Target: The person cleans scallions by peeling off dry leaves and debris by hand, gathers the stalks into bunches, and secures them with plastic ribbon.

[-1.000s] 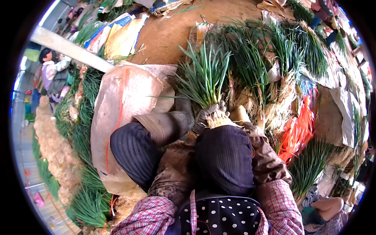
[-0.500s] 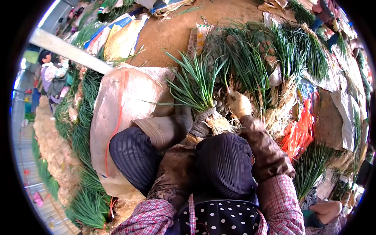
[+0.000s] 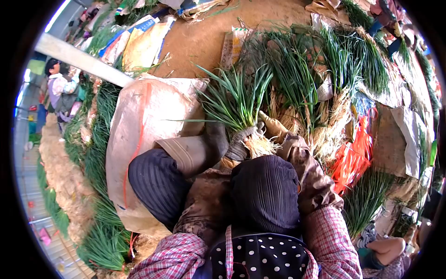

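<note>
A bunch of spring onions [image 3: 239, 100] stands with its green leaves fanned upward and its pale roots [image 3: 260, 145] hanging towards my knee. My left hand [image 3: 238, 143], in a dark grey glove, is wrapped round the lower stems. Against the right side of the bunch, my right hand [image 3: 275, 127] wears a pale, soiled glove. Its fingers point at the stems and seem closed on a spring onion there, though the fingertips are partly hidden. More spring onions [image 3: 295, 76] lie just beyond my right hand, with their roots towards me.
A pale sack [image 3: 155, 104] lies to the left of my boot [image 3: 179, 151]. Red plastic strips [image 3: 355, 156] lie at the right. Onion heaps line the left side, where another person [image 3: 62, 88] sits. A white post [image 3: 83, 59] crosses the upper left.
My right hand has moved left and slightly down, bringing a spring onion from beside the bunch up against it. My left hand keeps its grip, and the leaves have shifted slightly.
</note>
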### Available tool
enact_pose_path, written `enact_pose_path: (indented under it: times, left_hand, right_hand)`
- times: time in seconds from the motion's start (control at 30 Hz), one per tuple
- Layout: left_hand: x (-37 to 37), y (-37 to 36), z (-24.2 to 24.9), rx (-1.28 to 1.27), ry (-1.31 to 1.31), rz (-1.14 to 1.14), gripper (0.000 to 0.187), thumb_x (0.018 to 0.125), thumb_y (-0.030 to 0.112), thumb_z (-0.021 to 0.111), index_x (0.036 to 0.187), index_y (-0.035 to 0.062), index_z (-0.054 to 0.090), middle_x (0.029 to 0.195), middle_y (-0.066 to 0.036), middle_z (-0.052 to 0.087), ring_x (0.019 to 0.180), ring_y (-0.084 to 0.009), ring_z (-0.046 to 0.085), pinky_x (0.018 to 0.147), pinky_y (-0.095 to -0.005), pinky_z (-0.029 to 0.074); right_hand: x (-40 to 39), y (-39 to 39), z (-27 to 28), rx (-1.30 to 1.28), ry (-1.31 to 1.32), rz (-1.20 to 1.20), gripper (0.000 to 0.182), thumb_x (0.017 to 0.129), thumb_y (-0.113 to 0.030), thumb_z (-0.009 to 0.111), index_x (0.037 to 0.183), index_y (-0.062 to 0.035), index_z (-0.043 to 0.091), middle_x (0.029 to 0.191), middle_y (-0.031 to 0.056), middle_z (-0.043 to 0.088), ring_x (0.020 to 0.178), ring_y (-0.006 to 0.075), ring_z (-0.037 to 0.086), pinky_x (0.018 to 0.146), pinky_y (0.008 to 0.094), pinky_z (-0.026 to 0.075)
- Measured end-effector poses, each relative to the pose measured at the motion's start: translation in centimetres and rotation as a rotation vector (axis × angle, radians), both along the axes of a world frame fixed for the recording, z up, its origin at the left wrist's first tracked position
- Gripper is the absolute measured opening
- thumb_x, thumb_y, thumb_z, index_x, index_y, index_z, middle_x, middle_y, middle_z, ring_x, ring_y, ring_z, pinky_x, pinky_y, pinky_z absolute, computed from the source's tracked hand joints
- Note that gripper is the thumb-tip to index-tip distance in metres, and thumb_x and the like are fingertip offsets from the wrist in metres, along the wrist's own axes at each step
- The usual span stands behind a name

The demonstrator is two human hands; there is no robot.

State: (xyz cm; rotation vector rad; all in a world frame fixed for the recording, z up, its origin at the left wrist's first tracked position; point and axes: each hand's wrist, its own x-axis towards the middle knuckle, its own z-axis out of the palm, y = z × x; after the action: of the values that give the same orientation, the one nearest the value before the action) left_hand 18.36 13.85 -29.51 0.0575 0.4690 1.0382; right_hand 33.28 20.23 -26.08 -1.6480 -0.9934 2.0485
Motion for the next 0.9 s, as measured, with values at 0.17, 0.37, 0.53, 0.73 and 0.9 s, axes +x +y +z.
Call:
enact_pose_path:
  times: [0.17,0.37,0.53,0.73,0.9]
  left_hand:
    - [-0.3,-0.7,5.4,-0.039,-0.025,0.02,0.031,0.08,0.007,0.066,0.107,-0.0027,0.055,0.098,-0.012,0.065,0.079,-0.0219,0.062,0.071,-0.0361,0.053]
    - [-0.5,-1.7,7.3,-0.224,0.268,-0.103,0.025,0.079,0.008,0.067,0.1,-0.0023,0.057,0.084,-0.013,0.065,0.07,-0.0221,0.062,0.066,-0.0353,0.053]
    - [0.1,-2.1,7.4,-0.267,0.353,-0.153,0.021,0.079,0.01,0.067,0.093,-0.0016,0.058,0.071,-0.014,0.063,0.062,-0.0233,0.061,0.061,-0.0352,0.053]
    - [1.0,-1.1,3.5,-0.099,0.04,0.045,0.019,0.082,0.008,0.062,0.098,-0.0022,0.059,0.086,-0.012,0.064,0.072,-0.021,0.062,0.066,-0.0335,0.053]
    - [-0.2,-2.5,8.0,-0.184,0.123,-0.094,0.025,0.081,0.006,0.062,0.104,-0.0037,0.058,0.088,-0.012,0.064,0.075,-0.0208,0.061,0.069,-0.0321,0.052]
  right_hand:
    - [-1.4,-0.9,3.0,0.078,0.37,-0.207,0.024,0.093,-0.016,0.052,0.103,0.004,0.059,0.07,0.0077,0.061,0.052,0.0144,0.053,0.046,0.0249,0.045]
    - [-0.3,-0.6,0.4,0.05,0.304,-0.641,0.026,0.089,-0.019,0.061,0.101,0.004,0.059,0.075,0.0115,0.066,0.06,0.017,0.062,0.051,0.0287,0.051]
    - [-0.5,-0.4,0.3,0.222,0.026,-0.536,0.045,0.085,-0.033,0.065,0.107,0.0047,0.056,0.081,0.0076,0.065,0.061,0.0146,0.059,0.053,0.0261,0.048]
    - [0.0,-2.0,-0.2,-0.15,0.371,-0.553,0.036,0.088,-0.017,0.06,0.116,0.0038,0.049,0.078,0.0101,0.062,0.06,0.017,0.057,0.046,0.0306,0.043]
    - [0.7,-5.5,-2.2,0.461,-0.21,-0.186,0.018,0.081,-0.009,0.061,0.094,0.001,0.069,0.083,0.0161,0.068,0.07,0.0239,0.063,0.065,0.0323,0.049]
